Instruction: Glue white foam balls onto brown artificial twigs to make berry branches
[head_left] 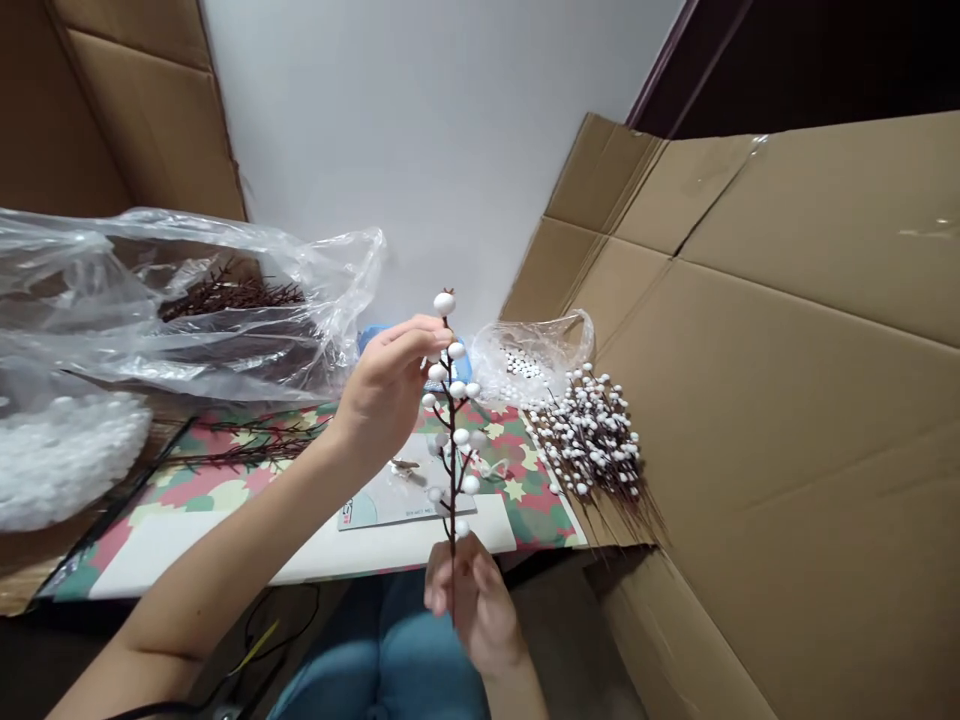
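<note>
Head view: a branch with white berries (452, 470) stands nearly upright in front of the body, across the near edge of the patterned counter (551, 525) as seen here. Left hand (391, 368): thumb and fingers pinch at its upper part, just below the top berry; cannot tell whether on stem or berry. Right hand (480, 600): fingers close round the bare lower stem. Technique (judgement): brace low with the right so the stem does not twist; press lightly with the left, in line with each side twig, since these look easy to bend. Pose: left forearm slants up from lower left, hand raised; right forearm rises from below, fingers curled. Berry-laden bunch (592, 435) lies to the right, bare twigs (247, 445) to the left.
</note>
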